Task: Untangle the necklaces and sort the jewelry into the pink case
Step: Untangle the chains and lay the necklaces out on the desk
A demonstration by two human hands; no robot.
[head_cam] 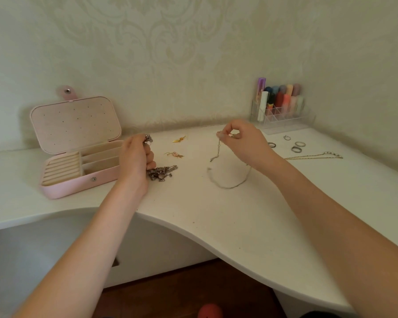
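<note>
Right hand (pixel 241 138) pinches 1 thin chain (pixel 228 180) by its clasp end; it hangs limp, light, snag-prone. Left hand (pixel 136 157) grips the tangled clump (pixel 162 173). Open pink case (pixel 78 148) sits just left of it. Best held near clasps.

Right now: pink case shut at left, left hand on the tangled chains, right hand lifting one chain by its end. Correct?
Not quite. The head view shows the pink case open, lid propped up, compartments exposed. The rest holds: left hand on the tangled chains, right hand lifting one chain by its end.
</note>
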